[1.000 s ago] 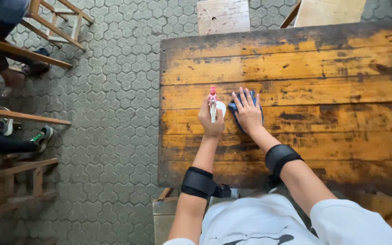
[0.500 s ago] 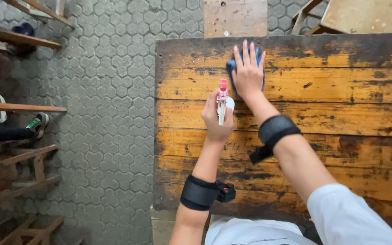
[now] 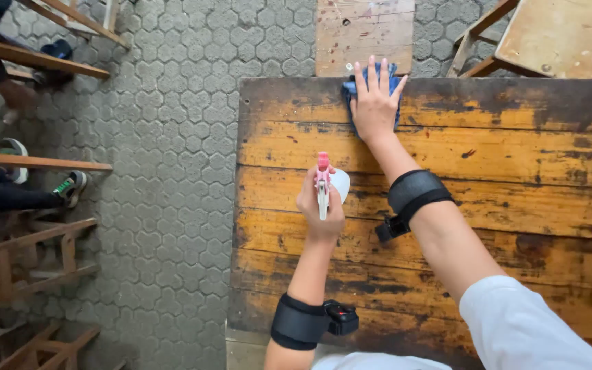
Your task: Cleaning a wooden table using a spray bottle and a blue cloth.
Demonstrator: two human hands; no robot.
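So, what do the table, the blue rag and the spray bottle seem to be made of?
Table: wooden planks, the yellowish varnish worn and stained dark; grain and plank seams show.
Blue rag under the right hand: soft cloth, probably microfibre; it folds.
Spray bottle in the left hand: likely plastic, smooth white body, pink nozzle.

Blue cloth mostly hidden under right hand.

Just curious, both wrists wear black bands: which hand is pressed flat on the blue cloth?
The right hand, stretched to the table's far edge, lies flat with fingers spread on the blue cloth. The left hand, nearer the body, grips a spray bottle instead.
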